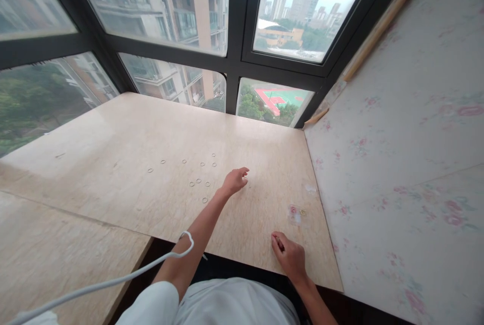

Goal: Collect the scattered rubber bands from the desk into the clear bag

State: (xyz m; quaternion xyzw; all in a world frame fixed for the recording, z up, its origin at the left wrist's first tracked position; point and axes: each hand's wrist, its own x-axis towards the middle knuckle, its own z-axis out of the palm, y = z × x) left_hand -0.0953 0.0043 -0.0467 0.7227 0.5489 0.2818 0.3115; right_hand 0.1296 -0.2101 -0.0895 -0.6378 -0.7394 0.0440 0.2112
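My left hand (235, 181) reaches out over the pale stone sill, thumb and fingertips apart with a gap between them. A small light glint shows in that gap, too small to name. Left of it, several thin metal rings (207, 184) are scattered on the sill, separate from one another for the most part. My right hand (291, 255) is closed near the front edge, fingers curled against the thumb; what it holds, if anything, is hidden. Just beyond that hand stands a small clear plastic box (294, 215) with something reddish inside, and a yellowish ring-shaped piece (303, 212) lies against it.
A white cable (113, 281) runs from the lower left to my left forearm. Dark-framed windows (234, 70) border the far side of the sill (124, 128). The floral-papered wall (397, 164) rises at the right. A clear scrap (310, 189) lies near it.
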